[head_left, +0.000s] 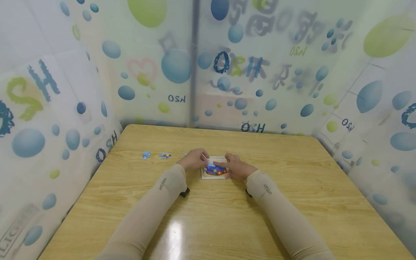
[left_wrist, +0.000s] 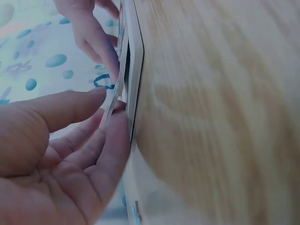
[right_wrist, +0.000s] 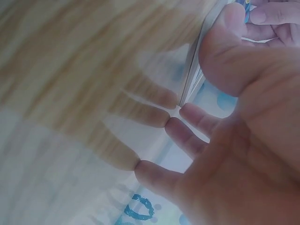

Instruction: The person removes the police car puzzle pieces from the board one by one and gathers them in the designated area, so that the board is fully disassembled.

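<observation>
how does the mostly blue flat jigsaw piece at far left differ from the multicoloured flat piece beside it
The mostly blue jigsaw piece looks more compact; the multicoloured piece looks wider. The blue one lies farther from the left hand than the multicoloured one. Both lie loose on the wooden table.

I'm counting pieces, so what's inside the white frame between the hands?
Inside the white frame, a blue cartoon-vehicle picture shows. The left hand and right hand hide parts of it; anything beneath the picture is covered.
</observation>
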A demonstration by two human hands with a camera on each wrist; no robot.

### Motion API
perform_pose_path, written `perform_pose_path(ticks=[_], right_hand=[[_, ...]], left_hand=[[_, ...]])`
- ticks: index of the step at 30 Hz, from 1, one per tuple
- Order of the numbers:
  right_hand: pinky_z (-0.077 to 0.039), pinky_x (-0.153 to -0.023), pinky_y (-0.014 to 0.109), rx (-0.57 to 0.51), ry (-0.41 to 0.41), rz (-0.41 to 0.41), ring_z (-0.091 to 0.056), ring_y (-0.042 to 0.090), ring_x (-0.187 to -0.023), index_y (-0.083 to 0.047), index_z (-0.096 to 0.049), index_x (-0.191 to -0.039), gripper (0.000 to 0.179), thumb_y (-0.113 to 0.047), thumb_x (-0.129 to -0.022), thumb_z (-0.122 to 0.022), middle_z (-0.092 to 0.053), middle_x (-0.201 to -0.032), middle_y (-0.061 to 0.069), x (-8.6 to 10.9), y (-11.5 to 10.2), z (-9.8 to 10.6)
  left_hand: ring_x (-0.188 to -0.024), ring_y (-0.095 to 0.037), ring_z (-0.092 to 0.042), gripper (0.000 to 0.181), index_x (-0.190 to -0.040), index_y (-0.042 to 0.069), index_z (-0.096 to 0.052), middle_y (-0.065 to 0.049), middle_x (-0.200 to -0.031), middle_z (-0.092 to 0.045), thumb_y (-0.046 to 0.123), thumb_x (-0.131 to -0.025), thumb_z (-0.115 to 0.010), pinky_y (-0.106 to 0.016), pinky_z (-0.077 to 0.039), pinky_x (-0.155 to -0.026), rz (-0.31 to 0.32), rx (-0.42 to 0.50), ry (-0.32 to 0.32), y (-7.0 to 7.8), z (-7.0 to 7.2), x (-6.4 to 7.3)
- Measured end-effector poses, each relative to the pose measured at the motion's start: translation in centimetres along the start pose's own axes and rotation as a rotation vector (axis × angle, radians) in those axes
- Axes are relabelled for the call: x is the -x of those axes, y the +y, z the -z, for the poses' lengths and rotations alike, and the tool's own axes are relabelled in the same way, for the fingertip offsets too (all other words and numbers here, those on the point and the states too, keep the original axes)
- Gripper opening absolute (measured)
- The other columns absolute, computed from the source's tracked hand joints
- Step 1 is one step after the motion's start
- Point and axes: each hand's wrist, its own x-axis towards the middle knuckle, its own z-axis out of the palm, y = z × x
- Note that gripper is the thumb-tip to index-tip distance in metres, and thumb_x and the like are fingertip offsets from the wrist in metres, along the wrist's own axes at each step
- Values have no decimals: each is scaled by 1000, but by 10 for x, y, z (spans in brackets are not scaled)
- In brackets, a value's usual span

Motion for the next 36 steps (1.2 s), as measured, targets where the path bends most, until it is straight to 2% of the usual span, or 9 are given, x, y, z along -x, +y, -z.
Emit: perform_pose_path(ticks=[6,11,19,24,29,36], right_hand=[[-29,-114,63,-13,10,-20,-23,43,-141,-31,-35,-158,67,-24,-98,-64,-18,-160,26,-2,0,-3],[-29,-115,63,-16,13,-25,-26,42,-140,-33,-36,-158,66,-24,-99,-64,-21,-160,24,-2,-1,-5],[-30,-115,63,4,18,-6,-26,44,-141,-31,-34,-158,65,-22,-100,-62,-20,-161,24,0,-3,-2],[-30,-115,63,5,22,3,-26,44,-141,-31,-34,-159,67,-20,-100,-64,-20,-160,25,1,-3,-1],[-32,-114,62,10,30,5,-26,44,-141,-31,-33,-159,68,-20,-100,-64,-21,-160,25,1,-3,-2],[-32,-112,65,0,43,12,-28,45,-140,-31,-34,-159,71,-19,-98,-67,-24,-159,26,1,-3,-2]], left_hand=[[-97,-21,-64,19,-114,5,-65,-9,-106,-69,4,-95,-68,-33,-54,-85,44,49,21,0,-2,-3],[-95,-22,-63,19,-115,3,-61,-10,-105,-67,5,-97,-68,-32,-53,-83,90,95,27,0,-4,-2],[-83,-20,-62,30,-123,-3,-51,-15,-106,-62,0,-97,-66,-26,-59,-70,185,331,23,2,-2,-3],[-77,-19,-59,33,-127,-4,-47,-16,-103,-57,-1,-99,-63,-26,-60,-70,218,405,4,2,-1,-5],[-74,-17,-60,35,-128,-4,-44,-15,-101,-56,-2,-99,-62,-24,-59,-69,236,442,-10,-1,0,-7],[-72,-17,-61,37,-124,-4,-40,-16,-103,-52,-6,-96,-63,-22,-58,-68,270,620,-20,-8,3,-7]])
